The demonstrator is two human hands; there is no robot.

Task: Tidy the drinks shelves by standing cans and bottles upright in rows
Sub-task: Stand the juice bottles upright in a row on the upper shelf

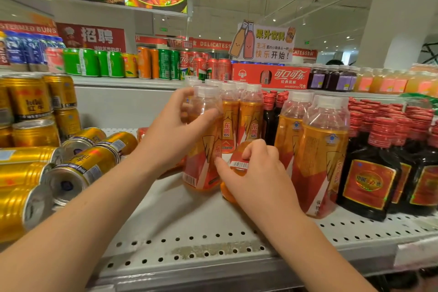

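**Position.** The front bottle [201, 166] stands upright on the shelf [213, 239]. The left grip [173, 130] is clamped round its clear shoulder just below the white cap, thumb on the near side and fingers curled round the far side.

The second bottle [238, 165] sits just right of the first, low on the shelf. The right grip [258, 173] is closed round its labelled body, with the forefinger stretched towards the front bottle. The hand covers most of this bottle, so it cannot be told whether it stands true or leans.

**Step in hand (judged).** Seat both bottles as the front pair of the row.

1. Use the left grip only to steady. A bottle pushed near the cap is likely to tip.
2. With the right grip, set the base flat on the shelf before letting go.
3. Line both bottles up with the row bottles [228, 121] directly beyond the grips, labels facing forward.
4. Close the gap between the pair so that they touch without jamming.
5. Avoid knocking the large bottles [320, 149] just right of the right grip. The dark bottles [369, 173] stand beyond those.

**Outstanding.** Well to the left of the left grip, gold cans [85, 166] lie on their sides and are not yet stood up.
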